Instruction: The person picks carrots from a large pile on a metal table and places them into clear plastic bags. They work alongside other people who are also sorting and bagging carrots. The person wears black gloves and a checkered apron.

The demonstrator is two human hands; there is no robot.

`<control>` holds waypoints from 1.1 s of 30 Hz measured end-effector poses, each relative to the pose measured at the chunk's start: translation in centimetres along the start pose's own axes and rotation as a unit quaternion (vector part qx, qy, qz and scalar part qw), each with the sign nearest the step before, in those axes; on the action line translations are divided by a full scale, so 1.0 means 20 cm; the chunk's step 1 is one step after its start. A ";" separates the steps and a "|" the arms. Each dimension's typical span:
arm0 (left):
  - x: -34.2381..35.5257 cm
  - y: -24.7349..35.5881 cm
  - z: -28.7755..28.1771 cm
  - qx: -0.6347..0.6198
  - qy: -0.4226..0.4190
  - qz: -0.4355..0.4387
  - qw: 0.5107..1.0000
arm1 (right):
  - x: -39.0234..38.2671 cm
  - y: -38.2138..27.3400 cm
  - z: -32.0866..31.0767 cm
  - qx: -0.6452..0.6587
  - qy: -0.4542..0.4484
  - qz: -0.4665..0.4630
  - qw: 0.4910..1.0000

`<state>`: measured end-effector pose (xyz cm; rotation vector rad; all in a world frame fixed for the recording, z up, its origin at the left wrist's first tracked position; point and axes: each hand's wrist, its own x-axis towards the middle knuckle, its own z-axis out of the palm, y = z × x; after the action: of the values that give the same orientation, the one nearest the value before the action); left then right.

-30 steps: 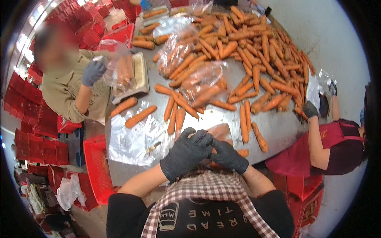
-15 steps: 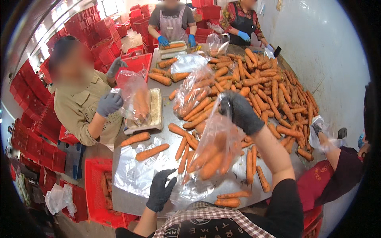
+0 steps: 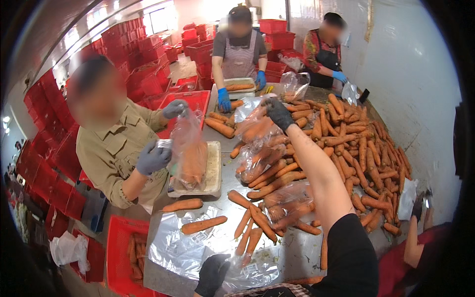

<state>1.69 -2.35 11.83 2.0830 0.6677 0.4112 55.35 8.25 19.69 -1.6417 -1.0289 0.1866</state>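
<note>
My right hand (image 3: 278,111), in a dark glove, stretches across the table, its fingers closed on a clear bag of carrots (image 3: 255,127) near other bagged carrots (image 3: 260,163). Below my arm lies another bag of carrots (image 3: 289,203). My left hand (image 3: 213,272), also dark-gloved, is low at the near edge, fingers apart and holding nothing, beside flat clear plastic bags (image 3: 255,274) and loose carrots (image 3: 252,242).
A big carrot pile (image 3: 366,158) covers the table's right. At left, a co-worker (image 3: 123,148) holds a bagged bunch over a scale (image 3: 215,168). Two people (image 3: 237,54) (image 3: 321,57) stand opposite; another's arm (image 3: 415,232) is at right. A red crate (image 3: 118,247) is lower left.
My right hand has lifted a bag of carrots and carried it forward to the far bags. My left hand has left the bag. The view has tilted up, showing the people opposite.
</note>
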 end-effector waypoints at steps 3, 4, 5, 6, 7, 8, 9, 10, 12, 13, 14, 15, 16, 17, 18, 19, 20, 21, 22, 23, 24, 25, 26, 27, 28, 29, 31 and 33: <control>-0.04 -0.21 0.08 0.046 -0.009 0.035 0.998 | -0.11 0.26 0.17 -0.145 0.031 -0.035 0.988; -0.06 -0.22 0.09 0.050 -0.021 0.032 0.998 | -0.13 0.40 0.20 -0.115 -0.003 -0.061 0.991; -0.06 -0.22 0.09 0.053 -0.035 0.030 0.998 | -0.14 0.53 0.20 -0.084 -0.036 -0.085 0.992; -0.06 -0.23 0.09 0.023 -0.069 0.019 0.997 | -0.13 0.69 0.15 -0.142 -0.037 -0.108 0.983; -0.09 -0.30 0.12 0.092 -0.047 0.071 0.992 | -0.17 0.66 0.27 -0.182 -0.051 -0.139 0.972; -0.13 -0.35 0.14 0.072 -0.054 0.035 0.995 | -0.24 0.63 0.26 -0.226 -0.091 -0.066 0.968; -0.12 -0.36 0.14 0.115 -0.080 0.066 0.988 | -0.27 0.73 0.14 -0.125 -0.133 0.048 0.982; -0.17 -0.44 0.17 0.122 -0.038 0.062 0.990 | -0.36 0.58 0.22 -0.108 -0.140 0.071 0.982; -0.21 -0.54 0.18 0.167 -0.014 0.082 0.983 | -0.52 0.23 0.10 -0.098 -0.138 0.108 0.980; -0.23 -0.58 0.16 0.175 0.002 0.127 0.976 | -0.60 0.16 0.05 -0.098 -0.142 0.125 0.977; -0.22 -0.58 0.14 0.149 0.019 0.031 0.988 | -0.67 0.12 0.02 -0.042 -0.153 0.108 0.981; -0.21 -0.58 0.11 0.122 0.034 -0.065 0.990 | -0.76 0.07 -0.01 0.014 -0.163 0.093 0.982; -0.25 -0.68 0.11 0.171 0.091 -0.044 0.980 | -0.86 -0.07 -0.03 -0.033 -0.180 0.060 0.981; -0.23 -0.69 0.09 0.200 0.146 -0.085 0.965 | -0.98 -0.12 -0.05 0.024 -0.159 0.088 0.983; -0.23 -0.73 0.06 0.256 0.171 -0.092 0.947 | -1.10 -0.16 -0.08 0.083 -0.135 0.118 0.980; -0.22 -0.79 0.04 0.274 0.167 -0.081 0.944 | -1.22 -0.21 -0.12 0.070 -0.152 0.102 0.981; -0.21 -0.83 0.02 0.277 0.152 -0.054 0.947 | -1.35 -0.30 -0.14 0.095 -0.153 0.119 0.976; -0.20 -0.85 0.01 0.277 0.137 -0.027 0.951 | -1.48 -0.38 -0.14 0.118 -0.154 0.136 0.972; -0.19 -0.87 0.02 0.262 0.121 0.004 0.957 | -1.61 -0.43 -0.13 0.130 -0.154 0.141 0.969; -0.18 -0.88 0.03 0.246 0.107 0.035 0.963 | -1.72 -0.46 -0.14 0.141 -0.154 0.145 0.967; -0.17 -0.89 0.04 0.232 0.102 0.056 0.966 | -1.84 -0.43 -0.14 0.137 -0.143 0.157 0.967; -0.14 -0.87 0.06 0.224 0.071 0.030 0.971 | -1.95 -0.48 -0.11 0.164 -0.129 0.175 0.962; -0.11 -0.82 0.09 0.209 0.050 0.026 0.976 | -2.07 -0.46 -0.09 0.150 -0.128 0.183 0.963; -0.10 -0.76 0.11 0.195 0.029 0.023 0.980 | -2.19 -0.41 -0.06 0.137 -0.126 0.190 0.964; -0.10 -0.66 0.15 0.150 0.017 0.040 0.988 | -2.31 -0.36 -0.03 0.142 -0.133 0.206 0.959; -0.11 -0.67 0.19 0.128 -0.054 0.099 0.985 | -2.42 -0.33 0.00 0.144 -0.139 0.218 0.955; -0.15 -0.40 0.25 0.211 -0.055 0.134 0.967 | -2.59 -0.36 0.06 0.180 -0.120 0.297 0.930; -0.22 -0.46 0.35 0.303 -0.031 0.087 0.949 | -2.70 -0.41 0.09 0.208 -0.106 0.335 0.913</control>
<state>-1.09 -5.31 0.06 2.7402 0.6266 0.2517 17.25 -28.25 5.49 -1.5324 -0.4870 0.9921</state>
